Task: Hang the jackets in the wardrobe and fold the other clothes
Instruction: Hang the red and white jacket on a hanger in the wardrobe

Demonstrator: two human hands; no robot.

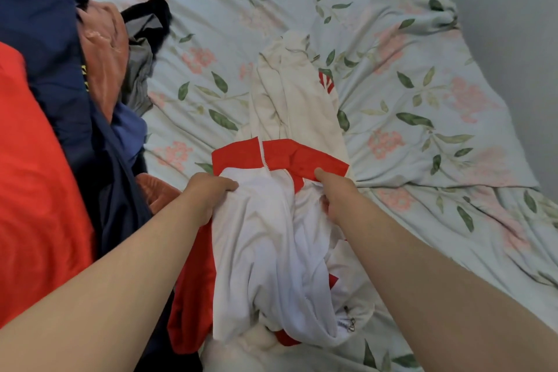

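Head view, bottom of frame to top. Two bare forearms enter from the lower corners and meet at mid-frame over a white-and-red jacket (271, 235), which lies bunched on the bed from the lower centre up to the centre of the frame. The left hand (208, 193) is clenched on a fold of the jacket's white cloth, thumb on top. The right hand (335, 193) grasps the jacket just beside it, thumb pressed on the lower edge of the red band (302, 158). A white zip (264, 157) crosses that band upright. Above the band the cream part of the jacket (296, 100) runs rumpled toward the frame's centre, with a small red-striped mark (326, 81) at its right edge.

Along the left edge lies a pile of other clothes: a red garment (36, 190) nearest, a navy garment (45, 24) over and beside it, then a salmon garment (102, 63), a grey garment (139, 69) and a black garment (151, 12) toward the upper left.

A pale floral bed sheet (422, 100), creased, covers the bed beneath everything. A grey wall (513, 9) fills the upper right.
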